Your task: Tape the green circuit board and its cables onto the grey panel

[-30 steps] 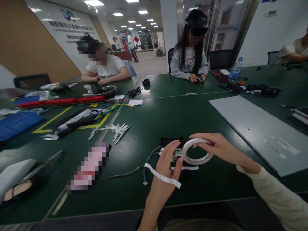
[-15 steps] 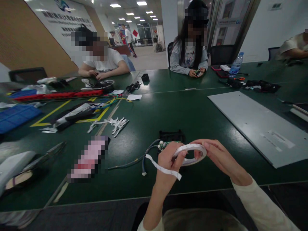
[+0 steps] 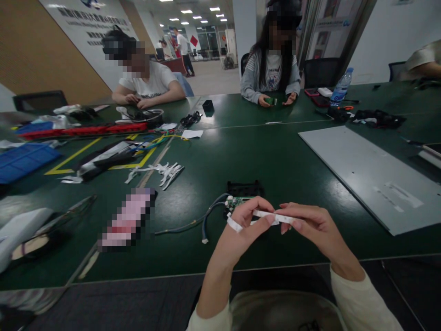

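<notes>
Between my two hands is a roll of white double-sided tape (image 3: 283, 218), turned so that its narrow edge faces me. My left hand (image 3: 250, 223) pinches its left side, and a loose end of tape curls over the back of that hand. My right hand (image 3: 308, 223) grips the roll's right side with thumb and fingers. Just beyond my left hand lies a green circuit board (image 3: 237, 201), partly hidden by the fingers. Grey cables (image 3: 206, 216) run left from it across the table. A black bracket (image 3: 244, 187) sits behind the board.
Left are a phone (image 3: 129, 218), crumpled white strips (image 3: 168, 172) and a blue tray (image 3: 25, 161). A large grey panel (image 3: 365, 170) lies right, and a water bottle (image 3: 342, 86) stands beyond it. Two people sit across the green table (image 3: 220, 156); one holds a small green board (image 3: 271, 101).
The tape roll has tilted from showing its open ring to nearly edge-on. The loose tape end has shifted up over my left hand. A person opposite has moved their hands apart.
</notes>
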The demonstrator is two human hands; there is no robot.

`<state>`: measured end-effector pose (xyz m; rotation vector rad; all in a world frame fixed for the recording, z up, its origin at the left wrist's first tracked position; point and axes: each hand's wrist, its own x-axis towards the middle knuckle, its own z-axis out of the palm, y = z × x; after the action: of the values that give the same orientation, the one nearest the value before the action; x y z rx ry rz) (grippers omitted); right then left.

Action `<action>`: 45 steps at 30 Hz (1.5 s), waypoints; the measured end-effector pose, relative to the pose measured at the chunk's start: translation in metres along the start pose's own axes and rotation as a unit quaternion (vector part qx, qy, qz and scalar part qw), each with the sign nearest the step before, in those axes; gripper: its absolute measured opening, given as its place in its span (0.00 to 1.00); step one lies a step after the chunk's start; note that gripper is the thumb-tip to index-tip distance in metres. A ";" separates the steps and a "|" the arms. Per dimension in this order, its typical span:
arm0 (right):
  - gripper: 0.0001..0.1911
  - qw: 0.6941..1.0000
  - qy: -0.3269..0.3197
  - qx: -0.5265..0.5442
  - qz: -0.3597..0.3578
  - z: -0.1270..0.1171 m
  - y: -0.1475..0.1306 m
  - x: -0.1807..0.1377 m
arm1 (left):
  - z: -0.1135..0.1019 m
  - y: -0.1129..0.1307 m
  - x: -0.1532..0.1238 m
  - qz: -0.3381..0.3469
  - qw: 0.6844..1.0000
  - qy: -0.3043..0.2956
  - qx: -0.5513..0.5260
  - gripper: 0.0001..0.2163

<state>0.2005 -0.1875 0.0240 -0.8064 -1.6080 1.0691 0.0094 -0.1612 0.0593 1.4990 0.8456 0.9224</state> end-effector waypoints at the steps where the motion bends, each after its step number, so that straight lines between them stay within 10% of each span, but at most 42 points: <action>1: 0.15 1.000 -0.003 -0.002 -0.008 0.000 0.000 0.000 | 0.000 0.001 0.000 -0.001 1.000 -0.002 0.005 0.09; 7: 0.16 0.999 0.010 -0.025 -0.025 0.000 -0.002 -0.002 | 0.003 -0.001 -0.004 0.022 0.996 0.002 0.081 0.08; 16: 0.19 0.981 0.067 -0.162 -0.078 0.005 -0.006 -0.007 | 0.029 0.005 -0.015 0.142 0.899 0.216 0.354 0.04; 27: 0.18 0.944 0.077 -0.274 -0.167 0.007 -0.010 -0.004 | 0.038 0.007 -0.014 0.171 0.745 0.152 0.627 0.08; 45: 0.09 0.960 0.100 -0.246 -0.091 0.007 -0.003 -0.006 | 0.021 -0.005 -0.008 0.178 0.828 0.159 0.507 0.06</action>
<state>0.1956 -0.1960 0.0239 -1.0308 -1.7547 0.4385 0.0246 -0.1762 0.0521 2.5283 1.4670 1.0666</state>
